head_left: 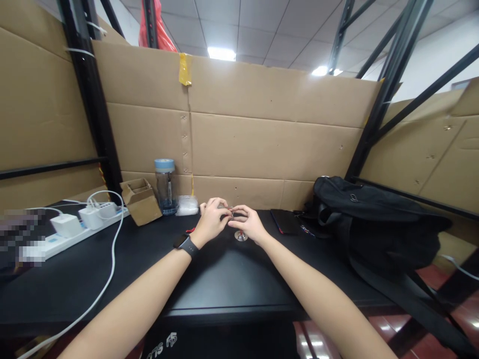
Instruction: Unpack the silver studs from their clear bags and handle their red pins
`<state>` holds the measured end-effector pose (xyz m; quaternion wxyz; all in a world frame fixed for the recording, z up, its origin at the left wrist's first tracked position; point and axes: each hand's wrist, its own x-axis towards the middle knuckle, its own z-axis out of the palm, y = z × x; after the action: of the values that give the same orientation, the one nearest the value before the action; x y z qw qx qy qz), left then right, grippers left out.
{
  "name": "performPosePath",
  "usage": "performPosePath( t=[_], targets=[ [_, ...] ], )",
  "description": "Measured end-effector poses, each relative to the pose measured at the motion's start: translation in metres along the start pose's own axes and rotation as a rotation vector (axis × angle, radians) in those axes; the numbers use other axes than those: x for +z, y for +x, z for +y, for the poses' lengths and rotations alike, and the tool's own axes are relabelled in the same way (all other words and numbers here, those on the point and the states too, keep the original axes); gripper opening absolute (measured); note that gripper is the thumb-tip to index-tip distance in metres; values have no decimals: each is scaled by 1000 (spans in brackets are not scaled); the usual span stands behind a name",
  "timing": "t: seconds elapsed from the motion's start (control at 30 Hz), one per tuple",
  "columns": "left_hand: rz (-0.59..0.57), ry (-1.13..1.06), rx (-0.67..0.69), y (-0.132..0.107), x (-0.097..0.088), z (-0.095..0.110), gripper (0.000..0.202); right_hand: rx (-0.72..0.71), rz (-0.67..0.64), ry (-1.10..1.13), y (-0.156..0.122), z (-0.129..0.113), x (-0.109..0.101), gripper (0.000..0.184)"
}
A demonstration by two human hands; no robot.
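Observation:
Near the back of the black table, my left hand (215, 219) and my right hand (247, 224) meet, fingertips bent together in a pinch. Between them is a small thing with a bit of red and a shiny glint (232, 214); the fingers hide most of it, so I cannot make out its kind. Just below the right fingers lies a small round shiny disc (241, 236) with red at its middle. Beside the left wrist, partly covered by the hand, a red piece (190, 230) shows on the table. A dark watch (186, 244) is on my left wrist.
On the left stand a white power strip (85, 227) with chargers and cables, an open cardboard box (141, 202), a blue-lidded bottle (165, 187) and a clear plastic container (187, 205). A dark flat case (285, 222) and black bag (377, 229) lie right. Cardboard panels (262, 149) wall the back.

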<state>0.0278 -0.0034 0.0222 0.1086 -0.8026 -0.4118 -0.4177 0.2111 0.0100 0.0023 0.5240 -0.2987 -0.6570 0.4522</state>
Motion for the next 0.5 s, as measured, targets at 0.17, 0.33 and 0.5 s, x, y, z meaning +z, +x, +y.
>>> performPosePath(
  t=[0.17, 0.33, 0.5],
  targets=[
    [-41, 21, 24, 0, 1, -1, 12, 27, -6, -4, 2, 5, -1, 59],
    [1, 43, 1, 3, -1, 0, 13, -15, -56, -121, 8, 1, -12, 50],
    [19, 24, 9, 3, -1, -1, 10, -69, -116, -391, 9, -3, -17, 31]
  ],
)
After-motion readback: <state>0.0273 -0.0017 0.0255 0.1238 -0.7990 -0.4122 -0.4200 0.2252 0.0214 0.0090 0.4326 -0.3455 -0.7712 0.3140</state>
